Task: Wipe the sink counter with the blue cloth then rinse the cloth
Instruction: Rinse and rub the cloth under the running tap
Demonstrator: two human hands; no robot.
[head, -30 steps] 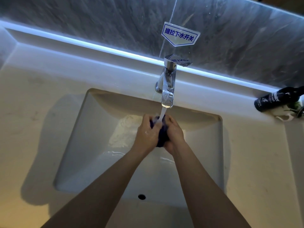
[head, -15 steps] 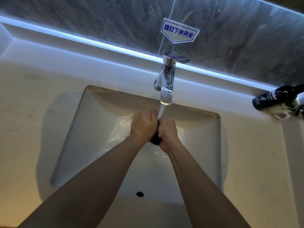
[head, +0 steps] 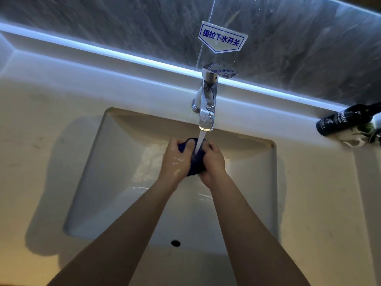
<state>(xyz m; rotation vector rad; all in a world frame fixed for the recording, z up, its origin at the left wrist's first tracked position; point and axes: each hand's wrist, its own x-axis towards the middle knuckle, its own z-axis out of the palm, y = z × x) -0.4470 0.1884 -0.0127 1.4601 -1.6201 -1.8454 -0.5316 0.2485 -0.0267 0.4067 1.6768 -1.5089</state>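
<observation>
The blue cloth (head: 194,165) is bunched into a dark wad between both hands, over the white sink basin (head: 97,182). My left hand (head: 175,159) grips its left side and my right hand (head: 214,164) grips its right side. Water runs from the chrome faucet (head: 206,106) straight onto the cloth between my thumbs. Most of the cloth is hidden inside my fingers. The pale sink counter (head: 37,153) surrounds the basin.
A dark bottle (head: 338,122) lies on its side at the back right of the counter, beside a small white object. A blue-lettered sign (head: 222,39) is stuck on the grey wall above the faucet. An overflow hole (head: 175,242) sits in the basin's near wall.
My hands were pressed tight together half a second ago with the cloth nearly hidden; they have spread slightly and more of the cloth shows under the stream.
</observation>
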